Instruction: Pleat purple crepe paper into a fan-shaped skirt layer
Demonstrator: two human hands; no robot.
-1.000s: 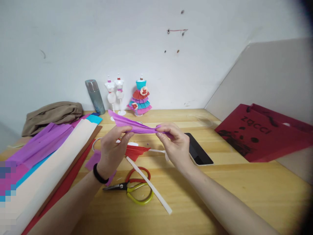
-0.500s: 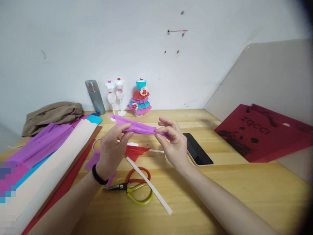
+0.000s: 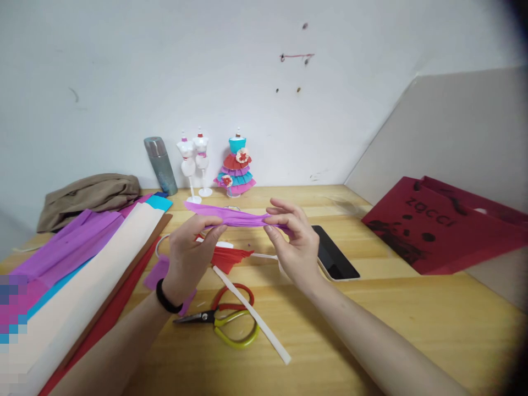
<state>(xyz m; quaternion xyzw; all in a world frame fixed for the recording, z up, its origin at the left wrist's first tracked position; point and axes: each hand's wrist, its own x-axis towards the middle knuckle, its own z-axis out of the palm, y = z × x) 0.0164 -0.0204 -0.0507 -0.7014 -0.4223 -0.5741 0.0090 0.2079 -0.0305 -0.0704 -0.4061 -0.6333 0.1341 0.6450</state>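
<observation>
A strip of purple crepe paper [image 3: 243, 218] is stretched between my two hands above the table, gathered in folds. My left hand [image 3: 192, 247] pinches it between thumb and fingers near its left part, and a loose end fans out beyond. At the other end my right hand [image 3: 295, 242] pinches the strip the same way, its upper fingers lifted. Beneath the hands lies a pleated red paper piece [image 3: 231, 257]. Nearer to me are scissors [image 3: 235, 316] with one red and one yellow handle, crossed by a narrow white strip [image 3: 258, 319].
Coloured paper sheets [image 3: 94, 258] pile up at left, before a brown cloth [image 3: 88, 198]. Behind stand a flask [image 3: 160, 168], two bare mini mannequins [image 3: 193, 162] and one mannequin in a ruffled paper dress [image 3: 237, 170]. A phone [image 3: 336, 256] and a red bag [image 3: 445, 225] lie to the right.
The purple strip is drawn flatter and straighter between my hands, and its left end has dropped lower. Both hands keep their pinch in nearly the same place.
</observation>
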